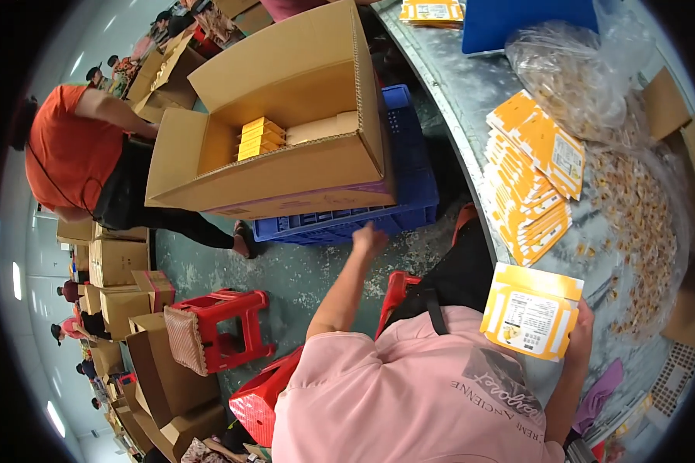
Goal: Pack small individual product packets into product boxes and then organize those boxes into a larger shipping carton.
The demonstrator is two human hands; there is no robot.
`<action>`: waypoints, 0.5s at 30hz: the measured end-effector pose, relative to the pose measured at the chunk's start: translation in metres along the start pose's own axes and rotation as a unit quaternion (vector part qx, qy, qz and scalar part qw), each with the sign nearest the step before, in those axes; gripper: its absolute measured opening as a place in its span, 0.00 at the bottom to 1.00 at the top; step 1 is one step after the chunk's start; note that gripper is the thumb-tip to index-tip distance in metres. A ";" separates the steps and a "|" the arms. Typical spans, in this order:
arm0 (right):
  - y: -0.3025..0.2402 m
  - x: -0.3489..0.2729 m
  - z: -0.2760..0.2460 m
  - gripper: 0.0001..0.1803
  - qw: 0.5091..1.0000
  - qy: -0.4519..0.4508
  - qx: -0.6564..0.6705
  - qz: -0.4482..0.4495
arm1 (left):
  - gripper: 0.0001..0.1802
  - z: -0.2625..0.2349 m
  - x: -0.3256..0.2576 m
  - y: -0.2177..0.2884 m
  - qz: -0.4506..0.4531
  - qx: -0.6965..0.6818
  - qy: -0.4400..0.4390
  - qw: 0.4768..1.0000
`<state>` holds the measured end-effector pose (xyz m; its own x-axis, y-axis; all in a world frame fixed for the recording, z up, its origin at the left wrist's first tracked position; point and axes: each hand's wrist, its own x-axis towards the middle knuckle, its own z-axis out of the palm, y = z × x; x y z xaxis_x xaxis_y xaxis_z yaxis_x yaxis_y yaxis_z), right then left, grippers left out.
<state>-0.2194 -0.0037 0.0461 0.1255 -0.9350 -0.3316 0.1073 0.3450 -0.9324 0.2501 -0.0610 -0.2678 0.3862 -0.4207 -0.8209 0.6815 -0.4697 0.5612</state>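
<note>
Head view, left to right. Well left of your left-hand grip, a co-worker in an orange shirt [73,147] stands by stacked cardboard boxes [120,262]. Closer in: red stools [262,397] on a scuffed grey-green floor [309,270]. Up-left of that grip, an open carton [286,187] with yellow packs [260,139] inside sits on a blue crate [421,177]. Your left hand [371,241] is at the crate's near side; can't tell if it touches, or how its fingers are set. Rightward, a grey worktable [455,85] curves up. Your right hand [581,332] pinches a yellow-and-white pouch [529,312] by its right edge, at the table's near part. Above this grip: fanned pile of pouches [525,208]. Below: purple cloth [598,393]. Up-right: clear plastic bag [556,62], small brownish pieces [629,208] spread below it.
</note>
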 end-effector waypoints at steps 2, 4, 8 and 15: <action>-0.003 0.003 0.007 0.20 0.999 0.029 -0.003 0.017 | 0.19 -0.060 0.064 0.009 0.090 0.065 0.039 0.993; -0.002 0.007 0.007 0.20 1.000 0.021 0.010 0.018 | 0.17 -0.114 0.106 0.025 0.096 -0.094 0.052 0.990; 0.017 0.004 -0.004 0.20 0.995 0.086 -0.002 0.043 | 0.14 -0.077 0.121 0.018 0.046 -0.207 0.068 0.975; 0.011 0.016 0.013 0.18 0.997 0.060 0.015 0.035 | 0.19 -0.098 0.116 0.017 0.179 0.168 0.154 0.957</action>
<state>-0.2038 -0.0136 0.0326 0.0146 -0.9113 -0.4115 0.1320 0.4097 -0.9026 0.3677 -0.0422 -0.3640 0.7576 -0.3776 -0.5324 0.2528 -0.5823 0.7727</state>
